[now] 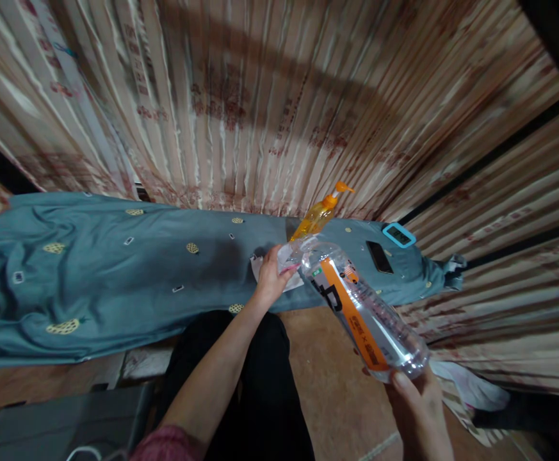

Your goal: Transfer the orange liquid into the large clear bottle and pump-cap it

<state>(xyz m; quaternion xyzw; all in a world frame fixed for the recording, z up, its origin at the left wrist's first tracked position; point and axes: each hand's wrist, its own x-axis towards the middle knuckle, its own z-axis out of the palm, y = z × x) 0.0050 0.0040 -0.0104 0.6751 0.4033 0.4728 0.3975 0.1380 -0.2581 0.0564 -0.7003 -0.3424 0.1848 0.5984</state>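
Observation:
My right hand (413,390) grips the base of a large clear plastic bottle (363,314) with an orange and grey label. The bottle is tilted, its far end reaching up and left toward my other hand. My left hand (272,278) is closed around a clear plastic piece (289,255) beside that end; its full shape is partly hidden by my fingers. Just behind it leans a pump bottle (314,219) with an orange pump head and yellow liquid inside. A white sheet (294,280), perhaps paper, lies under my left hand on the teal cloth.
A teal pineapple-print cloth (139,275) covers the long narrow surface. On its right lie a dark phone (380,257) and a blue-framed digital display (399,235). Pleated curtains (241,109) hang behind and to the right. A grey box (63,422) stands at the lower left.

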